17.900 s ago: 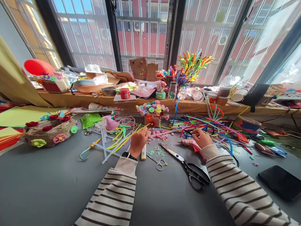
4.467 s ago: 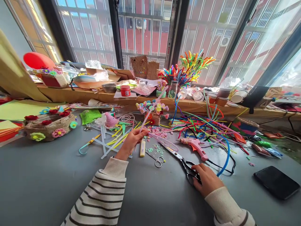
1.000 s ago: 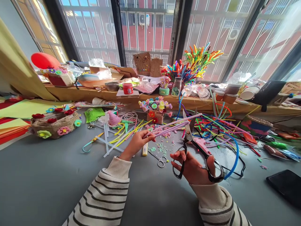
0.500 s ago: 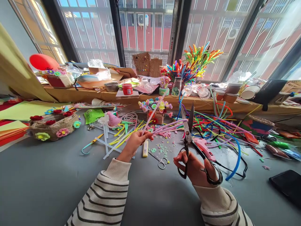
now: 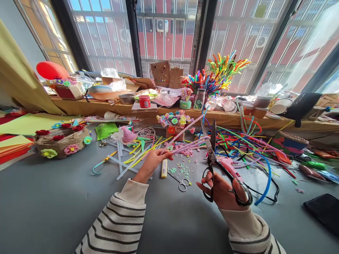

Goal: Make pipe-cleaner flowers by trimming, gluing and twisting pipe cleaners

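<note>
My left hand (image 5: pixel 152 164) is closed in a pinch around several pink pipe cleaners (image 5: pixel 189 144). Most of them run right towards the scissors, while one (image 5: pixel 182 133) slants up on its own. In my right hand (image 5: pixel 225 194) is a large pair of black-handled scissors (image 5: pixel 211 155), my fingers through the loops. Their blades point up and stand apart, with the pink ends at the blades; whether these lie between them I cannot tell. Below, on the table, lie small scissors (image 5: pixel 182 185) and a yellow-white glue stick (image 5: pixel 164 168). A pink glue gun (image 5: pixel 229 165) rests behind my right hand.
Loose coloured pipe cleaners (image 5: pixel 238 141) cover the back right of the table. Green and pink clippings (image 5: pixel 185 169) lie in the middle. A flower-trimmed woven basket (image 5: pixel 62 141) stands at left, a black phone (image 5: pixel 323 211) at right. A crowded ledge (image 5: pixel 111 106) runs below the windows.
The single pink pipe cleaner has swung right and lower. The scissors have shifted slightly against the pink ends, blades still apart. My left hand keeps its pinch.
</note>
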`<state>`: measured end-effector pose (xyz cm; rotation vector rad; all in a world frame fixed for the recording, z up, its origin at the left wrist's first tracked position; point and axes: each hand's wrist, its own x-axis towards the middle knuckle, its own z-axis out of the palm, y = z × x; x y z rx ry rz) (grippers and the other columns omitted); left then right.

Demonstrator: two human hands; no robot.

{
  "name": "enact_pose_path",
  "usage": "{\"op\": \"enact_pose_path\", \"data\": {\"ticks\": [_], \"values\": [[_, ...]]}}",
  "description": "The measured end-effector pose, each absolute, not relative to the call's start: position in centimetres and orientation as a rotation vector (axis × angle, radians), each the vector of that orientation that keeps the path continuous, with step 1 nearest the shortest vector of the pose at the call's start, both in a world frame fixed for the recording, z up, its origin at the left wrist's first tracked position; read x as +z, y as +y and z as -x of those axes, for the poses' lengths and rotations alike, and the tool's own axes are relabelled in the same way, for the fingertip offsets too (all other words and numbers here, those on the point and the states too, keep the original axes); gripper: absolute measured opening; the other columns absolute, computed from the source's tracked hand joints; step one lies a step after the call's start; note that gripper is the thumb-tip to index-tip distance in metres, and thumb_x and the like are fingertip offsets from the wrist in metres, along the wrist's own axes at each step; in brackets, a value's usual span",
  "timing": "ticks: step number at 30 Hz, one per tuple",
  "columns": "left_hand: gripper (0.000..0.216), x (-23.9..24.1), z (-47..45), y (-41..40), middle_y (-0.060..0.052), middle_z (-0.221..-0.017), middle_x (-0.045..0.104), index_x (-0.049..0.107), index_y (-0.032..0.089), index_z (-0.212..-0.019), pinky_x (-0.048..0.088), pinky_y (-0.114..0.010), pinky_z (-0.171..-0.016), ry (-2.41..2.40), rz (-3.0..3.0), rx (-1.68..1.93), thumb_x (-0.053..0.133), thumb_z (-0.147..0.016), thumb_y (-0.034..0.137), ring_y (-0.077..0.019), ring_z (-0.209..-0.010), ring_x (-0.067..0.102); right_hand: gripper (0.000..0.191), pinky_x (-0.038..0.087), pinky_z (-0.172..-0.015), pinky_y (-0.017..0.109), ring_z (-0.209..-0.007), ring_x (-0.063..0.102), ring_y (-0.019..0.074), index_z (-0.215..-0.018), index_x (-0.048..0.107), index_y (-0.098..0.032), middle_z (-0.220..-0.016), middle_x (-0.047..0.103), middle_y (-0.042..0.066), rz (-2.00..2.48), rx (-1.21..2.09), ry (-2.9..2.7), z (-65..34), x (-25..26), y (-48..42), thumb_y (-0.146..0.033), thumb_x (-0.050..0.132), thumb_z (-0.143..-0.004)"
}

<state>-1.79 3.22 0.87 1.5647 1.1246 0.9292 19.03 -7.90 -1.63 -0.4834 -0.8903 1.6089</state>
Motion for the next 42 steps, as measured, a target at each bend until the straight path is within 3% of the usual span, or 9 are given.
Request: {"op": "enact_pose_path", "data": {"ticks": [5,14,17,19,23,31,38,42], "values": [[0.027,0.5,2.0,3.7,-0.003,-0.060,0.062,0.060,0.013,-0.059,0.035,-0.023,-0.065,1.153,-1.550,1.037,0.057,-0.057,0.040,-0.0137,-0.066,0.053,0.035,0.039,-0.077,0.042,-0.071,0.046,0.0175,-0.072,0.058,-0.018,-0.064,0.042,0.002,0.494,1.647,-0.900,-18.7,-1.7,-8.0,-0.047,0.058,-0.052],[0.030,0.2,2.1,3.8,-0.003,-0.062,0.062,0.060,0.013,-0.062,0.036,-0.023,-0.065,1.227,-1.512,1.110,0.059,-0.053,0.041,-0.0140,-0.066,0.053,0.033,0.043,-0.069,0.037,-0.050,0.040,0.0095,-0.070,0.056,-0.016,-0.057,0.041,-0.001,0.485,1.674,-0.811,-18.3,-1.9,-7.9,-0.044,0.056,-0.054],[0.032,0.4,2.0,3.7,-0.001,-0.061,0.061,0.060,0.013,-0.065,0.033,-0.020,-0.051,1.228,-1.437,1.082,0.060,-0.052,0.042,-0.0086,-0.051,0.047,0.034,0.041,-0.073,0.038,-0.056,0.042,0.0117,-0.068,0.056,-0.018,-0.060,0.040,0.000,0.500,1.693,-0.797,-18.0,-1.7,-7.9,-0.049,0.053,-0.056],[0.035,0.6,1.9,3.6,-0.001,-0.061,0.060,0.059,0.013,-0.071,0.024,-0.019,-0.041,1.200,-1.362,1.000,0.059,-0.052,0.043,-0.0037,-0.039,0.034,0.039,0.039,-0.077,0.039,-0.060,0.043,0.0129,-0.068,0.055,-0.019,-0.061,0.039,0.000,0.491,1.690,-0.769,-17.8,-1.6,-8.0,-0.056,0.048,-0.058],[0.038,0.7,1.9,3.4,0.001,-0.053,0.055,0.059,0.012,-0.071,0.011,-0.019,-0.036,1.103,-1.310,0.810,0.058,-0.053,0.045,-0.0010,-0.035,0.016,0.045,0.034,-0.082,0.042,-0.064,0.044,0.0144,-0.071,0.055,-0.021,-0.061,0.039,0.000,0.456,1.678,-0.743,-17.5,-1.4,-7.9,-0.062,0.043,-0.058],[0.031,0.7,2.1,3.5,0.003,-0.051,0.051,0.060,0.013,-0.064,0.009,-0.020,-0.038,1.085,-1.305,0.753,0.059,-0.053,0.042,-0.0012,-0.036,0.017,0.038,0.031,-0.087,0.040,-0.071,0.046,0.0171,-0.077,0.057,-0.020,-0.064,0.044,0.002,0.420,1.693,-0.741,-17.8,-1.0,-7.7,-0.051,0.054,-0.054],[0.031,1.0,2.0,3.2,0.007,-0.041,0.037,0.058,0.013,-0.064,0.009,-0.020,-0.038,1.125,-1.277,0.803,0.058,-0.054,0.042,-0.0022,-0.037,0.014,0.038,0.031,-0.087,0.041,-0.070,0.045,0.0162,-0.077,0.058,-0.020,-0.066,0.045,0.002,0.407,1.684,-0.777,-17.6,-1.0,-7.6,-0.050,0.055,-0.054],[0.033,0.9,2.0,3.2,0.006,-0.048,0.044,0.057,0.012,-0.067,0.009,-0.020,-0.039,1.139,-1.288,0.799,0.057,-0.055,0.044,-0.0017,-0.037,0.014,0.041,0.030,-0.086,0.041,-0.071,0.045,0.0159,-0.076,0.058,-0.018,-0.065,0.044,0.002,0.427,1.691,-0.794,-17.5,-0.8,-7.8,-0.051,0.055,-0.053]]}}
